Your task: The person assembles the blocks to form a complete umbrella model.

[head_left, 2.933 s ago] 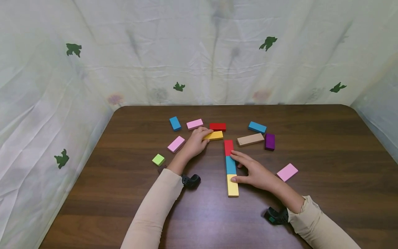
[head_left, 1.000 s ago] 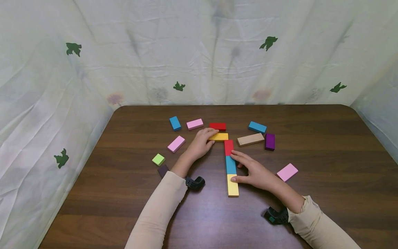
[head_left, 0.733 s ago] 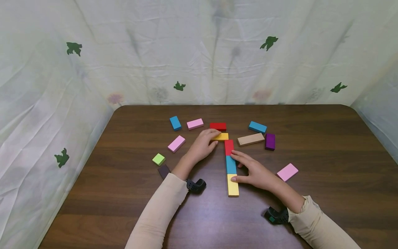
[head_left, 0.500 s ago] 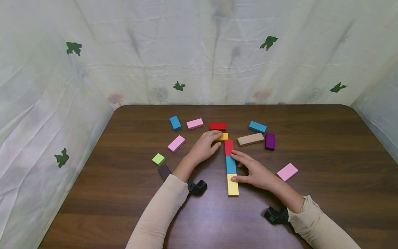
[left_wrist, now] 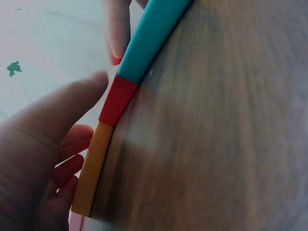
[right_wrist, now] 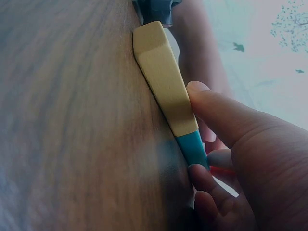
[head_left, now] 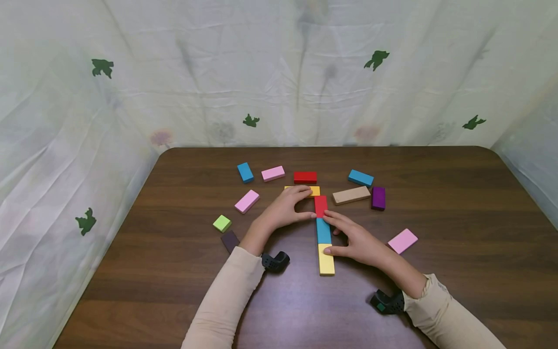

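On the wooden table, a column of flat blocks runs toward me: a red block [head_left: 320, 204], a blue block [head_left: 323, 231] and a pale yellow block [head_left: 327, 265]. At its far end an orange-yellow block [head_left: 315, 191] lies crosswise, reaching left. My left hand [head_left: 282, 209] has its fingers on the orange-yellow block, partly covering it, and its thumb stretched to the red block's left side. My right hand [head_left: 358, 244] rests along the column's right side. Its thumb touches the pale yellow block, and a fingertip lies where red meets blue.
Behind lie another red block [head_left: 305, 177], pink blocks [head_left: 273, 173] and blue blocks [head_left: 245, 172]. At left are a lime block [head_left: 222, 223] and a dark block [head_left: 230, 241]. Rightward lie a tan block [head_left: 351, 195], a purple block [head_left: 378, 198] and a pink block [head_left: 403, 241].
My left hand has slid the orange-yellow block right and nearer, up to the column's far end. Its thumb has since come away to the red block. My right hand has stayed put.
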